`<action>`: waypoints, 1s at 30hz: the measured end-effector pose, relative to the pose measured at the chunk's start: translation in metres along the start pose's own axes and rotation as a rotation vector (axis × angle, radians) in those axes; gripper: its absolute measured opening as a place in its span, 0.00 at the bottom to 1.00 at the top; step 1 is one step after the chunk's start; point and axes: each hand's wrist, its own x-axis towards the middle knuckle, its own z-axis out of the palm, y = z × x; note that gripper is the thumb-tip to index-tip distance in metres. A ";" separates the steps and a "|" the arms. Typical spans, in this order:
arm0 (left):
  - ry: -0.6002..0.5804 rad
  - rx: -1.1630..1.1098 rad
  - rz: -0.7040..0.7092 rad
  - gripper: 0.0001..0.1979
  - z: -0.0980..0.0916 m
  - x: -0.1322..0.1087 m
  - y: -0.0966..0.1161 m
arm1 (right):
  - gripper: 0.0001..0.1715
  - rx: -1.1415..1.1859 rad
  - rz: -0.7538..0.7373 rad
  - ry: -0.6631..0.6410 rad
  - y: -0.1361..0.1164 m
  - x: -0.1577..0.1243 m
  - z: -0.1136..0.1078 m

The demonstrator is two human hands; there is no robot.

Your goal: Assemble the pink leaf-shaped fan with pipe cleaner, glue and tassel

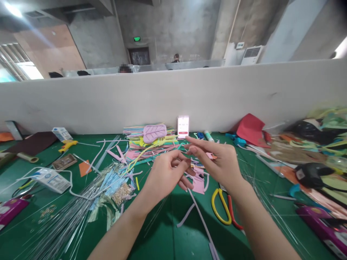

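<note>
My left hand [170, 171] is over the middle of the green table, thumb and index finger pinched together; whatever lies between them is too small or hidden to make out. Just to its right, my right hand [219, 160] reaches inward with fingers stretched out and a gap between thumb and index; nothing shows in it. A lavender fuzzy strip [202, 220] runs from under my left fingers toward the near edge, and I cannot tell whether it is held. Yellow-and-red-handled scissors [221, 209] lie below my right wrist. Behind my fingers is a pink paper piece [198, 186].
A lit phone [183, 127] leans on the white partition [173, 97], beside colourful pipe cleaners [151, 148] and a lilac leaf mould [154, 133]. At left are wire stems [65, 216], a carton [51, 179] and a yellow glue gun [67, 145]. A purple tool [322, 227] lies right.
</note>
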 end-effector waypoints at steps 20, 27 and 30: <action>0.046 -0.003 0.166 0.11 -0.002 -0.006 0.004 | 0.10 0.559 0.265 -0.003 -0.015 0.003 -0.008; 0.036 -0.103 0.067 0.12 0.003 -0.004 0.006 | 0.10 0.601 0.284 -0.006 -0.018 0.003 -0.003; 0.124 -0.073 0.115 0.12 0.001 -0.003 0.004 | 0.16 0.634 0.216 0.012 -0.017 0.003 -0.002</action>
